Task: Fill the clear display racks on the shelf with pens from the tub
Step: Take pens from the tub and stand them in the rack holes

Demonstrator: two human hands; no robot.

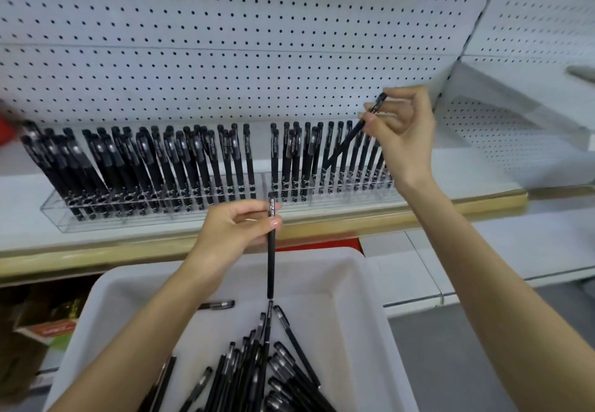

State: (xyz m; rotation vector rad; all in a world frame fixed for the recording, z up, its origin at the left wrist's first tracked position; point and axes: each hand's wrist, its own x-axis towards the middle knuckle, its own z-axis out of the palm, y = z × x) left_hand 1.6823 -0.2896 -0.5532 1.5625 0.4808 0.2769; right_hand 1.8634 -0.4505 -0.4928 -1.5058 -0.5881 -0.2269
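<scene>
Left hand [238, 228]: You pinched one black pen [271, 260] upright between thumb and fingertips, directly above the white tub's [370, 331] far wall.
Right hand [402, 128]: You gripped a second pen [347, 141] at a tilt, beyond the tub and to its right, with the lower end among the racked pens [180, 160].
Clear display racks [58, 218]: They stood on the shelf [483, 200] beyond the tub.
Done: Judged mostly complete; most slots were stocked.
Left: One narrow gap remained straight beyond the tub. A pile of loose pens [257, 363] lay in the tub.
Writing: White print showed on the barrels, too blurred to read. No brand could be confirmed.
</scene>
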